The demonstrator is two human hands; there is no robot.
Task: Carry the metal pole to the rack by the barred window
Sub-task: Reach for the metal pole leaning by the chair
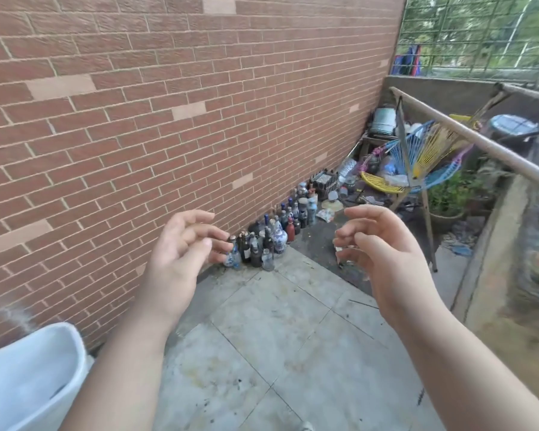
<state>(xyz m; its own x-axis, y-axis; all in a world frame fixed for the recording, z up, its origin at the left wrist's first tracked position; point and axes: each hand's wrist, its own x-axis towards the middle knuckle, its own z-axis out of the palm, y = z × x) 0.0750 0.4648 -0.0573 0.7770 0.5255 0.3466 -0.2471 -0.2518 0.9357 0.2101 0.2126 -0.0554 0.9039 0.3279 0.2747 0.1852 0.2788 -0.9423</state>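
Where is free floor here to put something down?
Bare tiles lie below both empty hands, left hand and right hand. Crowded: bottles along the brick wall, clutter around the woven chair.

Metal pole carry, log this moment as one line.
left hand: empty, fingers curled | right hand: empty | pole: resting on rack, untouched

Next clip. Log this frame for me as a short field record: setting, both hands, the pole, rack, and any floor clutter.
setting: tiled patio beside a brick wall
left hand: open, empty, fingers curled
right hand: open, empty, fingers curled
metal pole: lying across a crossed-leg rack at right, not held
window: barred grille at top right
clutter: row of bottles along the wall; woven cord chair behind the rack
bottom left: white container
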